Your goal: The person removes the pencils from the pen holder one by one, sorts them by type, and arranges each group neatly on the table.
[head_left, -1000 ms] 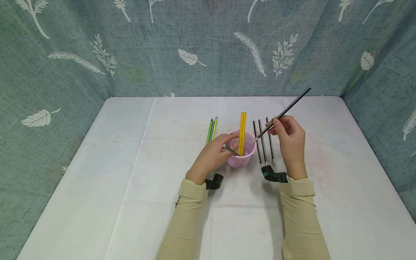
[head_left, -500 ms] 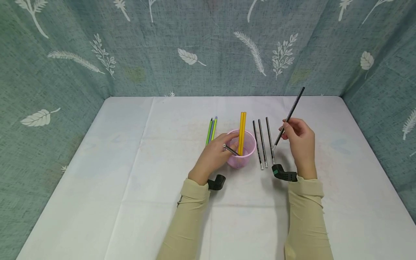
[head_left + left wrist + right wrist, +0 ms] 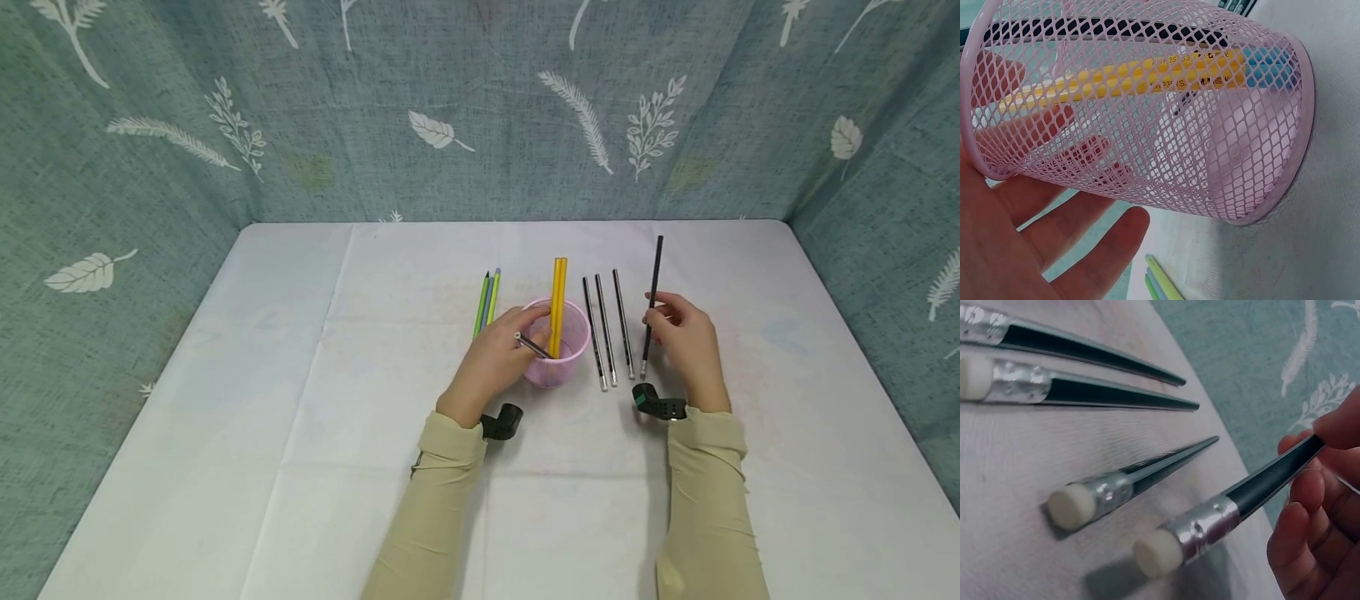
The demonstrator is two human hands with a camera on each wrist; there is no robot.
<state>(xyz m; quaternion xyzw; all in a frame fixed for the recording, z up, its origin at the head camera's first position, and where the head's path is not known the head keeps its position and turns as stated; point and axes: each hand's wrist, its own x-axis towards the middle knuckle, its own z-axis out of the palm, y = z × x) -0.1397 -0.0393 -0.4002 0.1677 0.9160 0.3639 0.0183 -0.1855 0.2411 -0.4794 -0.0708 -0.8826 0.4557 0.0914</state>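
My left hand (image 3: 491,354) grips a pink mesh pencil cup (image 3: 551,379) by its rim. Two yellow pencils (image 3: 558,304) stand in the cup, and a dark pencil (image 3: 534,346) leans over its near edge. Through the mesh in the left wrist view, the yellow pencils' blue ends (image 3: 1269,67) show near the base. My right hand (image 3: 688,342) pinches a black pencil (image 3: 656,275), white eraser (image 3: 1159,553) end low over the table with a shadow beneath. Three black pencils lie side by side left of it, the nearest (image 3: 623,325) roughly parallel to the held one.
Green and blue pencils (image 3: 486,304) lie beyond my left hand, partly covered by it. A white cloth covers the table (image 3: 225,417). Grey-green leaf-patterned fabric (image 3: 480,108) rises at the back and sides. Black wrist cameras (image 3: 658,403) sit below both hands.
My right hand has moved right, away from the cup, then lowered the black pencil beside the row and turned it nearly in line with the others. The left hand stays on the cup.
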